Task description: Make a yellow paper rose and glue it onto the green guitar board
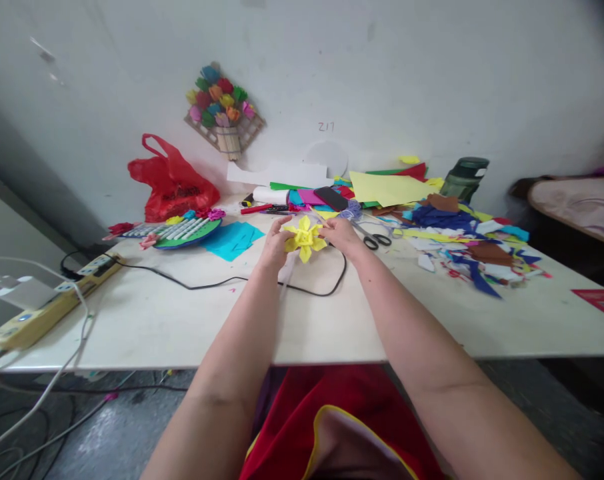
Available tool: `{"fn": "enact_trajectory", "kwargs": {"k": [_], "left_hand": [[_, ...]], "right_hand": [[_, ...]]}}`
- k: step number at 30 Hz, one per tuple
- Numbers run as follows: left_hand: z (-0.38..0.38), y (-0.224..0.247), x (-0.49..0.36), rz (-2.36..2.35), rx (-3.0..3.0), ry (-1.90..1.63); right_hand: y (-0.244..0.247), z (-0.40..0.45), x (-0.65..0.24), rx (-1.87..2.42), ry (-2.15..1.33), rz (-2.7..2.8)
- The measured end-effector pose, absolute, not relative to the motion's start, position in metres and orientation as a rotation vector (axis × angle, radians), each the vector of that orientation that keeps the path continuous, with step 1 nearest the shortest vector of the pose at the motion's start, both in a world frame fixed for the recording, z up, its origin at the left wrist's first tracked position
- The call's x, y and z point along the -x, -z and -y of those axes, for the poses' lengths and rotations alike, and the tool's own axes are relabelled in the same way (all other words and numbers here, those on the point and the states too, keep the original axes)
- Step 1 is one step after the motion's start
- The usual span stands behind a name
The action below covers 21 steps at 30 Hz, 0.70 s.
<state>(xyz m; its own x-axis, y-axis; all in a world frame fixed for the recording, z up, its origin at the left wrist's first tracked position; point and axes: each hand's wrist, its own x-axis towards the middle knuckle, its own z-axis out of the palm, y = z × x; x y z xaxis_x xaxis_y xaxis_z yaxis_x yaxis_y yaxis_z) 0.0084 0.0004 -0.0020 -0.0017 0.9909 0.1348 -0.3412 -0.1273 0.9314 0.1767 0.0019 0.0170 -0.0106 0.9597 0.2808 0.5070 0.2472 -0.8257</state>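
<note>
Yellow flower [305, 238], just left of the scissors [375, 237], over the bench [242, 333]. Closed on it from two sides, the grip: left hand [275, 247] at one edge, right hand [343, 235] at the other, nearer the scissors. Too blurry to tell how hard the pinch, or what else in the right fingers. Pointy petals already spread wide around a bumpy middle. Likely at the step of fixing and shaping the petals. Needed for the next move, by the look of it: soft fingers, one side held still, a little push or pinch on the other, and no squashing.

Left of the scissors and closer to the body, a black cord [327, 294]. Behind and left of the scissors, a phone [331, 198] and fuzzy purple yarn [351, 211]. Right of the scissors, a messy heap of colored scraps [439, 215]. Far left of the scissors, blue paper [232, 241], then a red bag [175, 193].
</note>
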Motion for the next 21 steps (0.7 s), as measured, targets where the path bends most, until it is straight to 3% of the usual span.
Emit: {"fn": "enact_trajectory", "kwargs": {"k": [21], "left_hand": [[0.0015, 0.0016, -0.0058, -1.069, -1.232, -1.298]], "right_hand": [[-0.0137, -0.0057, -0.1766, 1.255, -0.56, 1.69]]}}
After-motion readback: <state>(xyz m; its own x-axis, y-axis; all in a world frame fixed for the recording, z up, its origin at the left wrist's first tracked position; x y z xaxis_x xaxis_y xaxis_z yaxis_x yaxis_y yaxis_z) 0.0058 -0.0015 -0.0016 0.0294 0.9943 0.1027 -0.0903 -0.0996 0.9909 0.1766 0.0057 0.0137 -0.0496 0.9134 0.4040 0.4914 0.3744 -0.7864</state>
